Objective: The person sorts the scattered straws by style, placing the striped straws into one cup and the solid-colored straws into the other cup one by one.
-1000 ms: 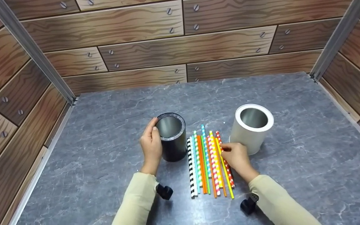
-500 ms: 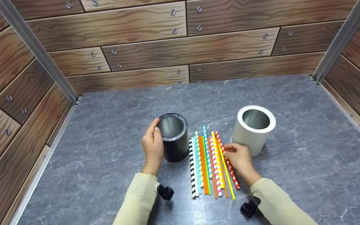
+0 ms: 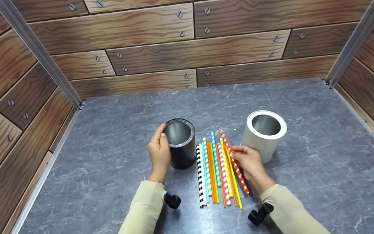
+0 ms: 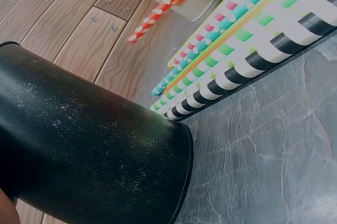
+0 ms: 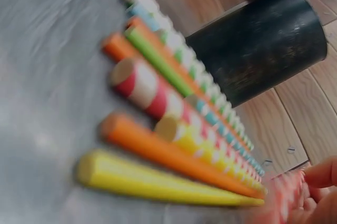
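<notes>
Standing upright in the head view is a black cylindrical cup [image 3: 182, 156], which my left hand [image 3: 159, 152] holds at its left side near the rim. The cup hides part of that hand's fingers. My right hand [image 3: 250, 162] pinches a red straw with white dots [image 3: 238, 170], tilted and apart from the table in the left wrist view. To its left lies a row of straws: a black-and-white striped straw [image 3: 200, 182], a solid orange straw [image 3: 210, 175], a yellow straw [image 3: 236, 188] and several others. Just beyond the right hand stands a white cylindrical cup [image 3: 259, 148].
The work surface is a grey marbled table [image 3: 115, 136]. Wood-patterned walls [image 3: 141, 58] rise behind it and on both sides, with metal posts at the back corners. Each wrist carries a small black camera [image 3: 173, 201].
The red dotted straw has come away from the row, and its far end has swung left over the other straws. My right hand has shifted slightly with it. The left hand keeps its place at the black cup.
</notes>
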Demonstrator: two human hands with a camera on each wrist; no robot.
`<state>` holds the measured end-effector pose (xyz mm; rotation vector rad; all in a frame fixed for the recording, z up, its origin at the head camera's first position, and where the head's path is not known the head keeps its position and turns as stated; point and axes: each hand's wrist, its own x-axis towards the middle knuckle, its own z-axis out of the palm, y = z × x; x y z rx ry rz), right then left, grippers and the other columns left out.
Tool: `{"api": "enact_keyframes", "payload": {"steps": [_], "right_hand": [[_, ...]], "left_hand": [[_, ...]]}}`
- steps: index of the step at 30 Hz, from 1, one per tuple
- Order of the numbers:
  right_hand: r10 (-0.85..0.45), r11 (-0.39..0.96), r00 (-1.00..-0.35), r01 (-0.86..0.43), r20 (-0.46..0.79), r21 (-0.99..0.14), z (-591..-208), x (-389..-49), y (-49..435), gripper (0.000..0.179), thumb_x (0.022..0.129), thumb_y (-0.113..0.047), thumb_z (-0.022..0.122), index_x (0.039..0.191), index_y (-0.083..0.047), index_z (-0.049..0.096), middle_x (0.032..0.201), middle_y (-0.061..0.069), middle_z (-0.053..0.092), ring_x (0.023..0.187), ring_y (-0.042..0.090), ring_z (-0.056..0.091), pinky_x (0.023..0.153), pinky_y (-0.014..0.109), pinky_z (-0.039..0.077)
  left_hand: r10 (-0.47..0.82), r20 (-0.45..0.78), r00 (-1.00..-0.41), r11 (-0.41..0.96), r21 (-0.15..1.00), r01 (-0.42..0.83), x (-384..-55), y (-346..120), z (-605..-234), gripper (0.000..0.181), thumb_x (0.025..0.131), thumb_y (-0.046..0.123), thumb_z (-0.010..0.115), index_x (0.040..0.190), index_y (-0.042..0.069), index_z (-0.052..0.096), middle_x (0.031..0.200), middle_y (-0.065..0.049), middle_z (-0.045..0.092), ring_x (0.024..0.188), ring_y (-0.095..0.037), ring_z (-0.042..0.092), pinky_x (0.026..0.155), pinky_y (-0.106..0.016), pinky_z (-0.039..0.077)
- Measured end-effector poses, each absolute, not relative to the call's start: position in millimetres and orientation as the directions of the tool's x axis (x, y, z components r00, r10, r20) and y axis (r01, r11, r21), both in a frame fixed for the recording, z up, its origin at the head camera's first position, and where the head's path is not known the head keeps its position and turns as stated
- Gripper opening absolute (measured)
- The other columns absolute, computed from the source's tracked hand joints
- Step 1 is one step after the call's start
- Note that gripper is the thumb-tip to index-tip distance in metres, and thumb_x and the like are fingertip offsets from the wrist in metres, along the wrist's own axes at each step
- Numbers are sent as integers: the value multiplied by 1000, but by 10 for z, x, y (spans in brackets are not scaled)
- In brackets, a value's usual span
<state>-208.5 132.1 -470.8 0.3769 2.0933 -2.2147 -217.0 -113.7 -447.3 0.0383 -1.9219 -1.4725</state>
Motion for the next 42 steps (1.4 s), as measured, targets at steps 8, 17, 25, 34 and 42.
{"api": "enact_keyframes", "payload": {"steps": [8,17,25,34,42], "right_hand": [[-18,-269,-972,232,-236,-935,-4590,-2094,1280,43,86,11,47,128,18,39,94,6,61,83,11,59,75,24,50],[-150,-370,-965,259,-217,-892,-4494,-2123,1227,52,91,11,32,140,16,15,139,30,28,108,18,49,98,31,39],[-232,-525,-947,314,-221,-791,-4465,-2115,1202,54,92,12,24,142,13,4,148,29,14,132,28,25,107,30,27],[-239,-589,-941,336,-239,-735,-4458,-2114,1152,53,90,13,33,140,8,16,101,10,55,89,14,57,82,22,46],[-225,-605,-943,333,-245,-724,-4465,-2102,1116,61,88,17,30,144,3,10,111,13,43,94,16,51,83,23,44]], "left_hand": [[-419,506,-754,344,857,384,-2174,-1143,-4478,32,89,0,44,115,-5,62,120,-19,60,118,-29,53,102,-33,39],[-421,511,-750,339,855,392,-2172,-1143,-4485,32,89,-1,43,115,-5,62,120,-19,60,118,-30,53,102,-34,39],[-424,509,-749,335,857,393,-2179,-1143,-4486,32,89,-1,43,115,-6,61,120,-19,60,118,-30,53,102,-34,39],[-424,508,-750,338,857,390,-2173,-1142,-4483,32,89,0,43,115,-6,61,119,-20,60,118,-30,53,102,-35,39],[-425,510,-748,330,857,397,-2179,-1138,-4496,32,90,-1,43,115,-7,61,119,-22,60,117,-32,53,102,-35,40]]}}
